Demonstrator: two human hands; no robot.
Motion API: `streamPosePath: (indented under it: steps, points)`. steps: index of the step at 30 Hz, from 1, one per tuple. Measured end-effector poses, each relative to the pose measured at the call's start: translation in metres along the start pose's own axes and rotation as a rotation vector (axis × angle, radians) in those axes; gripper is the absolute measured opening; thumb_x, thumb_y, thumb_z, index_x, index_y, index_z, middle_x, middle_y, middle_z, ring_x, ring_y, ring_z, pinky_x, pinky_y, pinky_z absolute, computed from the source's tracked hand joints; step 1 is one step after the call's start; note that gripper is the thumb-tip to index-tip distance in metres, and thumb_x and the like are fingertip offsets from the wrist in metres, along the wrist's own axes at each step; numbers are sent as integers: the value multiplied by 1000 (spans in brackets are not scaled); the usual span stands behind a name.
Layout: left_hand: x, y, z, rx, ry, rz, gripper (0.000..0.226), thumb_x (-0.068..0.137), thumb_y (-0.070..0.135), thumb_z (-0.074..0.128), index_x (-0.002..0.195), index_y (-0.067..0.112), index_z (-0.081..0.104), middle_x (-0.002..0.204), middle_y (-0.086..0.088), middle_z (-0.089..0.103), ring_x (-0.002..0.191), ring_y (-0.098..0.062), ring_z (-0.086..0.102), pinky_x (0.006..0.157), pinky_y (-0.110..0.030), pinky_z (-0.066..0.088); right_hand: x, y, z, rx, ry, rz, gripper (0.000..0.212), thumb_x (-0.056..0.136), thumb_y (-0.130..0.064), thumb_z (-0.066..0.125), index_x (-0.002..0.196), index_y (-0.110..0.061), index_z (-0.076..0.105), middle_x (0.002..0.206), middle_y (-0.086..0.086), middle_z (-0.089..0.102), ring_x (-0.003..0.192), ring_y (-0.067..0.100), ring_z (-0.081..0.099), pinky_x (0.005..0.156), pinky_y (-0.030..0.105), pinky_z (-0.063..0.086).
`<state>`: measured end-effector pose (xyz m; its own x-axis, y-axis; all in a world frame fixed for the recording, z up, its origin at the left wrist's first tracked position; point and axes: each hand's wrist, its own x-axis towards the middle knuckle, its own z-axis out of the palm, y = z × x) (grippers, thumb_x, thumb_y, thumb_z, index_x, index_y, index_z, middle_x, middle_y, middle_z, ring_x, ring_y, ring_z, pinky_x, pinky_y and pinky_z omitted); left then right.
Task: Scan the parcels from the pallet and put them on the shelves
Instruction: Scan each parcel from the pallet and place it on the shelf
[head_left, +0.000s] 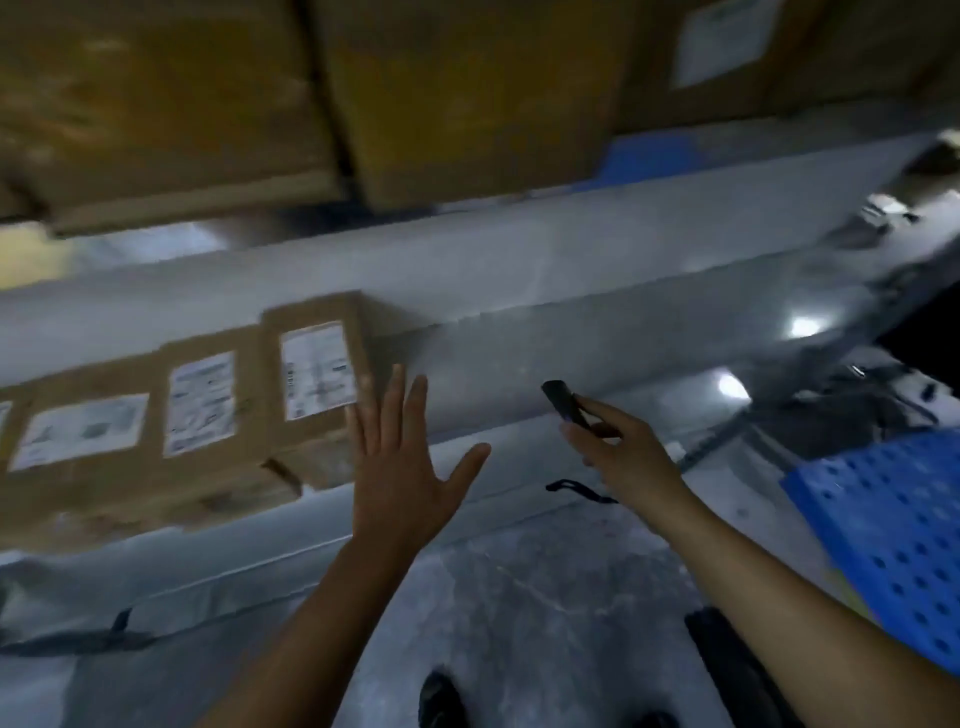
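Note:
Three brown cardboard parcels with white labels stand side by side on the low grey metal shelf (597, 332). The rightmost parcel (317, 379) is the tallest. My left hand (405, 467) is open with fingers spread, its fingertips just right of that parcel's front face, holding nothing. My right hand (618, 447) holds a small black scanner (563, 405) that points up and left towards the shelf; a black wrist strap hangs below it. The whole view is blurred.
Larger brown boxes (467, 98) fill the shelf level above, one with a white label at top right. A blue perforated pallet (893, 545) lies at the right on the grey concrete floor. Dark shoes show at the bottom edge.

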<state>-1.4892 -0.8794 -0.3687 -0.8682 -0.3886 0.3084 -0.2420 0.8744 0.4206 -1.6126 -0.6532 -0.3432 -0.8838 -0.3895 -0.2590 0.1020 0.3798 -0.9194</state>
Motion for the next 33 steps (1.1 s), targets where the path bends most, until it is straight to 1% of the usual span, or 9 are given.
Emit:
streamPosePath:
  steps: [4, 8, 10, 15, 17, 22, 26, 29, 33]
  points:
    - [10, 87, 57, -156, -219, 278, 87, 92, 72, 46, 152, 10, 44, 164, -12, 35, 158, -33, 10, 128, -48, -2, -46, 40, -97, 37, 251, 55, 29, 92, -36, 70, 119, -45, 67, 88, -35, 68, 83, -13, 62, 73, 7, 44]
    - [6, 195, 126, -270, -436, 464, 83, 88, 70, 49, 146, 10, 52, 155, -13, 47, 154, -34, 24, 127, -35, -1, -101, 89, -199, 122, 509, 118, 26, 93, -24, 70, 117, -33, 71, 88, -16, 67, 77, 1, 59, 76, 28, 49]
    - [-3, 255, 164, -299, -513, 553, 84, 88, 70, 49, 142, 7, 56, 149, -17, 52, 147, -41, 34, 126, -48, 14, -129, 114, -249, 154, 596, 173, 36, 92, -27, 71, 128, -23, 67, 92, -16, 66, 80, 4, 61, 78, 32, 49]
    - [-24, 418, 254, -359, -652, 780, 90, 94, 79, 36, 129, 0, 64, 133, -20, 62, 128, -47, 54, 111, -64, 38, -203, 176, -356, 88, 668, 316, 69, 87, -54, 69, 149, -35, 44, 146, -12, 49, 122, 12, 56, 97, 24, 46]
    - [-26, 485, 288, -358, -707, 834, 92, 93, 81, 36, 132, 2, 63, 137, -21, 59, 132, -47, 51, 113, -65, 36, -224, 202, -392, 81, 700, 307, 70, 88, -52, 69, 150, -38, 40, 145, -15, 45, 114, 0, 55, 87, 13, 45]
    - [-3, 662, 379, -332, -736, 1014, 74, 95, 56, 62, 151, 11, 45, 152, -15, 48, 149, -42, 31, 125, -55, 22, -255, 260, -458, 142, 812, 334, 58, 91, -43, 68, 144, -40, 44, 125, -24, 50, 103, -2, 60, 86, 20, 52]
    - [19, 773, 437, -233, -727, 1146, 96, 90, 62, 67, 163, 18, 23, 169, -10, 23, 158, -37, 9, 127, -50, 12, -261, 297, -473, 186, 850, 389, 55, 89, -44, 69, 139, -47, 45, 128, -22, 50, 103, 1, 61, 82, 23, 55]
    - [19, 789, 454, 30, -769, 1179, 108, 86, 71, 64, 166, 26, 6, 174, -2, 2, 159, -30, -3, 128, -48, 0, -258, 312, -477, 227, 911, 422, 55, 86, -49, 70, 135, -52, 45, 121, -30, 48, 97, -14, 56, 75, 7, 48]
    - [-1, 712, 416, 9, -641, 1125, 109, 77, 79, 64, 162, 27, 20, 172, 3, 11, 159, -26, 2, 127, -51, -6, -257, 315, -484, 264, 963, 437, 49, 84, -49, 73, 126, -56, 47, 114, -31, 52, 83, -13, 62, 60, 5, 47]
